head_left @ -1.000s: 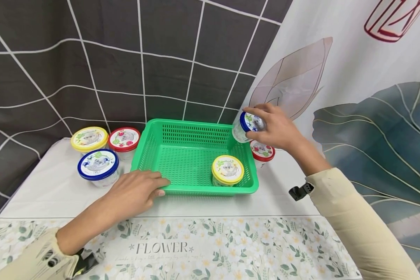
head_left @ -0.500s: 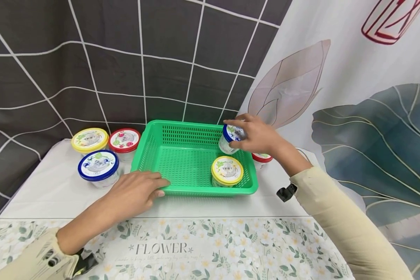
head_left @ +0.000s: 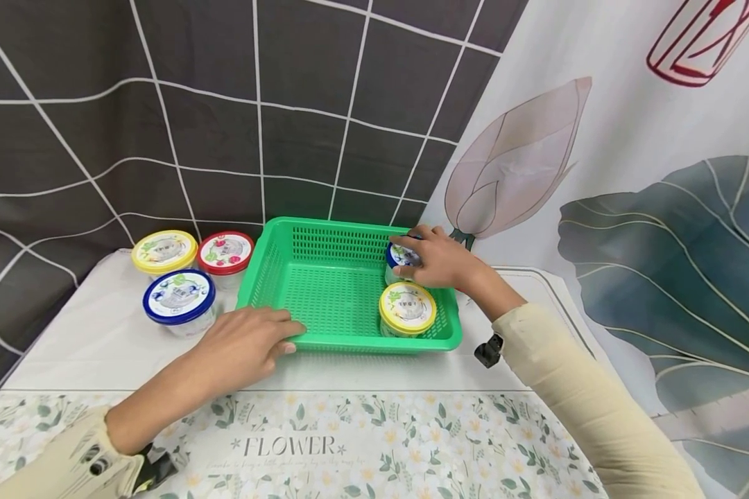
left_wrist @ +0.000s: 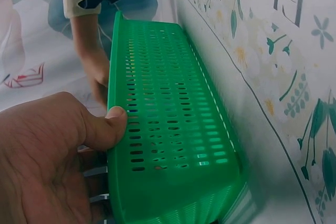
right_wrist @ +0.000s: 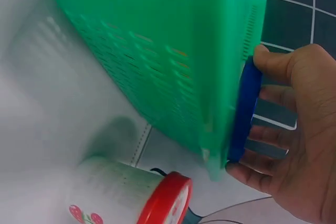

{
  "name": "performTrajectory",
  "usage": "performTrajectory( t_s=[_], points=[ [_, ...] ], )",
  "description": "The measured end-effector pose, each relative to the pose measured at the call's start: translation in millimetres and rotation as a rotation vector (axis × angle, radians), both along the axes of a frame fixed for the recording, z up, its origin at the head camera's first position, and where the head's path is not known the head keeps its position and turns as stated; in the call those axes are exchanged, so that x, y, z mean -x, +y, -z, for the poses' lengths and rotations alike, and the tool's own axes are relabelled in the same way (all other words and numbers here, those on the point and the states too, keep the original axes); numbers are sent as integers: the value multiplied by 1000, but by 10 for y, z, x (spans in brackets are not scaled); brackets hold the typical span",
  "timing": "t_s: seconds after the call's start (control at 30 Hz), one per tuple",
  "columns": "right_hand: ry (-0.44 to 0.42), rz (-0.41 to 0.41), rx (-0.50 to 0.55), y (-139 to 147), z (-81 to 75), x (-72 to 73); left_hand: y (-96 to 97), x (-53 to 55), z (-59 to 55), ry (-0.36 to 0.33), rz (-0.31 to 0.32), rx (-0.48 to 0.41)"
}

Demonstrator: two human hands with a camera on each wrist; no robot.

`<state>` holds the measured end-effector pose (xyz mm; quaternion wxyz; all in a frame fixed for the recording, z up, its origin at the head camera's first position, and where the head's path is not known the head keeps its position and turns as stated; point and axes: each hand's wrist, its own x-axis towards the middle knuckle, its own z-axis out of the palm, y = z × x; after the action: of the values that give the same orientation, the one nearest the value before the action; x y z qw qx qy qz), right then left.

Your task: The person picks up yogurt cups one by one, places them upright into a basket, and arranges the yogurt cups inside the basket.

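My left hand (head_left: 250, 346) grips the near-left rim of a green plastic basket (head_left: 349, 343). In the left wrist view its thumb (left_wrist: 107, 128) presses the outer wall while the fingers go behind the rim. Inside the basket's far right corner, my right hand (head_left: 440, 258) holds a clear tub with a blue lid (head_left: 403, 255); the right wrist view shows thumb and fingers spread round that lid (right_wrist: 245, 111). A yellow-lidded tub (head_left: 408, 307) stands upright just in front of it, in the basket's near right part.
Left of the basket stand three more tubs, with a yellow lid (head_left: 165, 251), a red lid (head_left: 225, 252) and a blue lid (head_left: 179, 296). Another red-lidded tub (right_wrist: 165, 203) is outside the basket's right end. A dark gridded cloth (head_left: 312, 138) hangs behind.
My right hand has carried the blue-lidded tub leftward and down, from above the basket's right rim into its far right corner. My left hand stays on the rim.
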<state>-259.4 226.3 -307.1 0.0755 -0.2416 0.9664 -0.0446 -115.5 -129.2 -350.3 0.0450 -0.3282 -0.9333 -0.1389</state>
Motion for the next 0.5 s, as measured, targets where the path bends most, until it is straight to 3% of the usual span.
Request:
performTrajectory(
  t_s=[0.5],
  points=[
    [-30,3,-46,-119,151,78,3,-1,19,40,11,12]
  ],
)
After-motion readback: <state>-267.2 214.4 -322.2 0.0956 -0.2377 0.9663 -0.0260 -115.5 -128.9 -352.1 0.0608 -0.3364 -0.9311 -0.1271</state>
